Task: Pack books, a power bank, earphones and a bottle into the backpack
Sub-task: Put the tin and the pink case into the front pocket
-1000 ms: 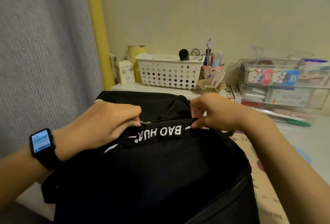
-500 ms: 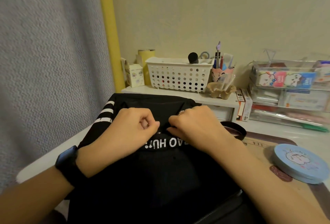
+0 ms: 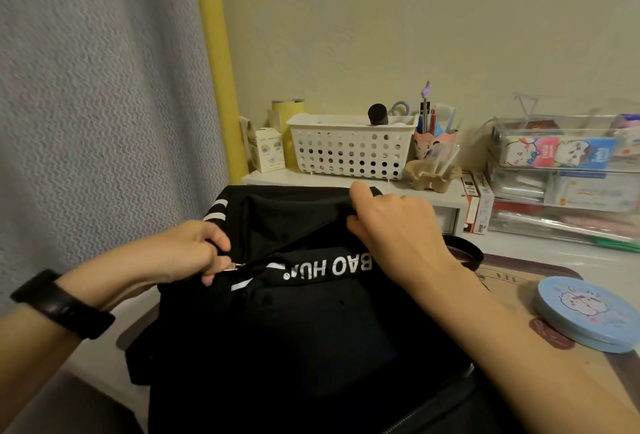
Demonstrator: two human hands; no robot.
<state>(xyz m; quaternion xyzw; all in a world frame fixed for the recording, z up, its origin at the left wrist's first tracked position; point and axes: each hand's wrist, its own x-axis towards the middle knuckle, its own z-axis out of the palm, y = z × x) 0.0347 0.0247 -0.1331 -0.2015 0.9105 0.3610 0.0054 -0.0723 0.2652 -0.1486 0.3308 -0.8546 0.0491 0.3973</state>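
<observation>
Left hand (image 3: 180, 253): fingers (image 3: 213, 243) curled, pinching the zip pull (image 3: 233, 266), centre-left of frame. Right hand (image 3: 398, 229): fingers (image 3: 356, 226) curled round the far lip of the opening with the thumb up, holding it toward upper centre.

Both are on the backpack (image 3: 294, 329). It's black and lies on the tabletop (image 3: 519, 246), filling centre and lower frame. The mouth faces the top of frame and is partly open. Inside is dark, can't tell contents.

Handling, my read:
- Soft fabric with no stiffness, so it likely sags shut once released. One hand should hold the mouth open while loading.
- Looks light as it sits.
- The zip pull is small and metal: pinch grip only, with the other hand on the fabric beside the track to counter the pull.
- The printed strap (image 3: 329, 265) across the top looks a fair hold for lifting.

Books, power bank, earphones, bottle: none identifiable in view.

Blue round tin (image 3: 585, 312) sits lower right, white basket (image 3: 349, 146) upper centre. Probably neither is a task item.
</observation>
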